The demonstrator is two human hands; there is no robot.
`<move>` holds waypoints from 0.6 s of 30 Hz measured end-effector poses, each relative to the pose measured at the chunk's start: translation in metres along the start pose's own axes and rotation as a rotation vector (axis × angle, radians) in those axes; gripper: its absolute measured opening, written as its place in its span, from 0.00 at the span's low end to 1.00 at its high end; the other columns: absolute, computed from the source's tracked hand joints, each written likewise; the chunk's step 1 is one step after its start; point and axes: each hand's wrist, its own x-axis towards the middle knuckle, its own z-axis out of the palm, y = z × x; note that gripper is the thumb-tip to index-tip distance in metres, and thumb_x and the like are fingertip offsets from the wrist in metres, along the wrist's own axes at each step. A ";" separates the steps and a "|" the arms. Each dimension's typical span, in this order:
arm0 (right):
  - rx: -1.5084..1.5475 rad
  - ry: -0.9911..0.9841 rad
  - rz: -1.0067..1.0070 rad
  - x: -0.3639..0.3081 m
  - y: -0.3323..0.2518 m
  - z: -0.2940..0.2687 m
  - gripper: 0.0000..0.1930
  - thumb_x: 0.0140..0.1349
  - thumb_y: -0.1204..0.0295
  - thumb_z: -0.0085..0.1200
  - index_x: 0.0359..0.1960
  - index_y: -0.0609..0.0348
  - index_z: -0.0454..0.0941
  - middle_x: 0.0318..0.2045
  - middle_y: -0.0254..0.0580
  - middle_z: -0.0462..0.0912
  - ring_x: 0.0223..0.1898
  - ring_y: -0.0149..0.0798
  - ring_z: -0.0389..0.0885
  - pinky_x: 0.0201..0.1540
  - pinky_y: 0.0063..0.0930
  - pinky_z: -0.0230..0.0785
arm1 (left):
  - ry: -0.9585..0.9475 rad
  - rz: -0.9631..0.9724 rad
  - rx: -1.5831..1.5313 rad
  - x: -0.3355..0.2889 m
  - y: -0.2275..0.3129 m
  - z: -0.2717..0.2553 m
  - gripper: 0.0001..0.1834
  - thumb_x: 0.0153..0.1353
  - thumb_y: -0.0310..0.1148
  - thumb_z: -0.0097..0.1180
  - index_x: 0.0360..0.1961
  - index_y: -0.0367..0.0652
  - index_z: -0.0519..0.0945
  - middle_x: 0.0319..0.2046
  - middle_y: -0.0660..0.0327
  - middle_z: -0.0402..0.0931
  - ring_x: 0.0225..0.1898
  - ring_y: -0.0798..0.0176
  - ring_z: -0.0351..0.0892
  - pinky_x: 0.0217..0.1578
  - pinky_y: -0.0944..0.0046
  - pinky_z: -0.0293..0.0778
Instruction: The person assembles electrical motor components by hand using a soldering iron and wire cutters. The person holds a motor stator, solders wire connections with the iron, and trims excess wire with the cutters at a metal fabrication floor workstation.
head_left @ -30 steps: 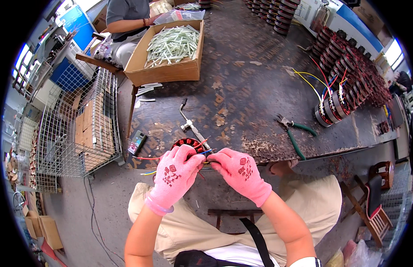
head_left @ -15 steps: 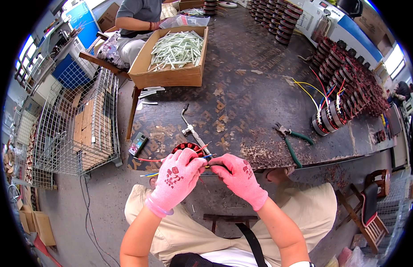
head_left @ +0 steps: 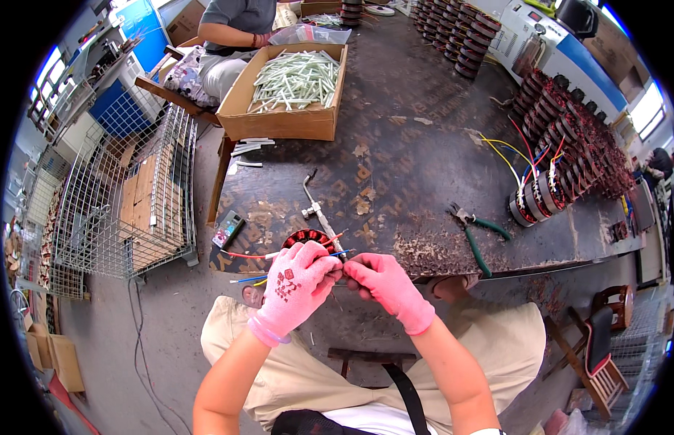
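Note:
In a pink glove, my left hand (head_left: 295, 281) is closed in a pinch over the lead wires of a wound motor stator (head_left: 302, 237) at the table's front edge. A blue wire (head_left: 341, 252) sticks out past its fingertips, and a red wire (head_left: 243, 255) and a blue-and-yellow pair (head_left: 250, 280) come out on the left. My right hand (head_left: 386, 286), also gloved in pink, pinches against the left fingertips; the fingers hide what is between them. Behind the stator lies a metal gas torch (head_left: 317, 210), its bent nozzle pointing away from me.
Green-handled cutters (head_left: 471, 226) lie open to the right. Wired stators (head_left: 534, 199) stand beside tall stacks (head_left: 580, 138). A cardboard box (head_left: 279, 129) of white sleeves stands far left, near a seated co-worker (head_left: 235, 36). A small box-shaped device (head_left: 228, 230) sits at the left edge.
Both hands stay pinched together at nearly the same place. My right hand has turned slightly and its fingers have curled in. The yellow piece seen between the fingertips is now hidden.

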 end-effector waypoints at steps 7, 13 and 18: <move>-0.778 0.533 -0.807 -0.024 0.022 0.017 0.23 0.50 0.71 0.69 0.50 0.54 0.81 0.44 0.41 0.83 0.27 0.36 0.81 0.32 0.27 0.74 | 0.004 -0.025 -0.023 0.000 0.000 0.000 0.12 0.46 0.24 0.64 0.34 0.48 0.80 0.33 0.64 0.74 0.36 0.55 0.76 0.38 0.55 0.69; -0.906 0.634 -0.901 -0.013 0.024 0.026 0.18 0.50 0.70 0.67 0.45 0.54 0.81 0.41 0.38 0.84 0.35 0.44 0.84 0.35 0.33 0.75 | -0.010 -0.031 -0.033 -0.001 -0.001 0.001 0.11 0.46 0.24 0.65 0.33 0.47 0.81 0.33 0.64 0.74 0.36 0.55 0.76 0.38 0.56 0.69; -0.641 0.504 -0.680 -0.011 0.035 0.031 0.13 0.60 0.67 0.61 0.47 0.52 0.79 0.34 0.33 0.82 0.33 0.34 0.82 0.32 0.27 0.71 | -0.014 -0.041 -0.054 -0.001 -0.001 0.000 0.11 0.46 0.24 0.64 0.33 0.47 0.81 0.33 0.63 0.75 0.36 0.55 0.76 0.38 0.57 0.69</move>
